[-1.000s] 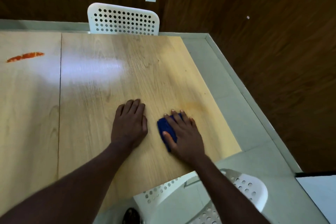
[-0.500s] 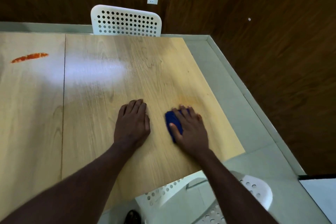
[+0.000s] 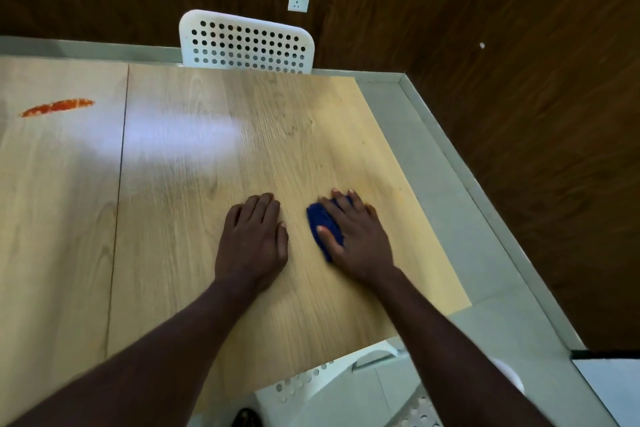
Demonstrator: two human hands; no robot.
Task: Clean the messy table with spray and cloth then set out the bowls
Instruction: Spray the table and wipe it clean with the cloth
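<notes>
Dark wood walls (image 3: 519, 114) rise beyond the table's far and right sides. The light wood table (image 3: 207, 270) fills most of the view. A white far chair (image 3: 247, 43) stands at its far edge and a near chair (image 3: 311, 388) at its near edge. The left hand (image 3: 254, 239) lies flat near the table's middle, fingers straight and together, holding nothing. The right hand (image 3: 360, 239), nearer the table's right edge, presses the blue cloth (image 3: 320, 222) onto the tabletop with spread, fairly straight fingers. An orange smear (image 3: 57, 107) marks the table's far left. A socket (image 3: 298, 3) sits beyond the table's far edge.
</notes>
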